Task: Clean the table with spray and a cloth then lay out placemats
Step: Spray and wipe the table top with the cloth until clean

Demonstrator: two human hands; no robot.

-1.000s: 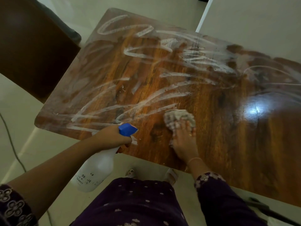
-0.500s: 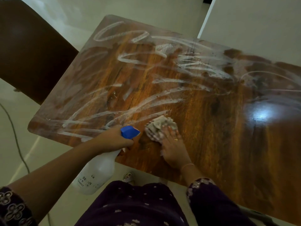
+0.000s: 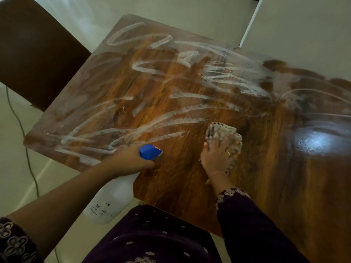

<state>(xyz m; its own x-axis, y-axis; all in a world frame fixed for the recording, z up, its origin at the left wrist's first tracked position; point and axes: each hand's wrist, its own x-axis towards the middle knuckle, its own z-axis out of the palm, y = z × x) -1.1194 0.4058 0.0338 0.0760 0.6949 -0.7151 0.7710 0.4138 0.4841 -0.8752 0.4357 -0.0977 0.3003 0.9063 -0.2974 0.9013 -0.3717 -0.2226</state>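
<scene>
pressing one cloth (image 3: pixel 222 132), gripping one bottle (image 3: pixel 112 198)

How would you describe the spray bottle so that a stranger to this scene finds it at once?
Start at the brown wooden table smeared with white streaks. At its near edge, the left hand grips a translucent white plastic spray bottle hanging below the tabletop. Its bright blue trigger head sets it apart from the checked cloth under the right hand.
</scene>
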